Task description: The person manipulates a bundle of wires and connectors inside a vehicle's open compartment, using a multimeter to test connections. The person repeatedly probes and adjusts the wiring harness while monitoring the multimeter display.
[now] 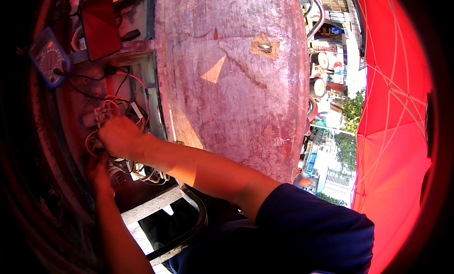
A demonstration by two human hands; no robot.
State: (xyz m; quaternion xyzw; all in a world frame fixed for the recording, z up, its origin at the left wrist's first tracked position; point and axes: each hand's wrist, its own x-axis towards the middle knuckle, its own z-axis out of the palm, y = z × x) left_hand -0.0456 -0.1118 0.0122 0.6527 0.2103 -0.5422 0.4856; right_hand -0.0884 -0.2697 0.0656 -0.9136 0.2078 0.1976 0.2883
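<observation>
My right hand (119, 137) reaches across into an open dark compartment (71, 104) full of wiring. Its fingers are closed among the wires, and what they pinch is hidden behind the hand. Just below it is my left hand (98, 171), in shadow, its fingertips close to the same wires and partly covered. Thin red wires (111, 104) loop above the right hand beside a small pale connector block (100, 115). A bundle of white and yellowish cables (150, 174) hangs under my right wrist.
A blue-rimmed multimeter (49, 59) with dark leads leans at the upper left, near a flat dark-red rectangular device (100, 26). A large worn, purplish panel (236, 94) fills the middle. A metal-framed seat or stool (201, 212) stands below; a red canopy (397, 146) lies right.
</observation>
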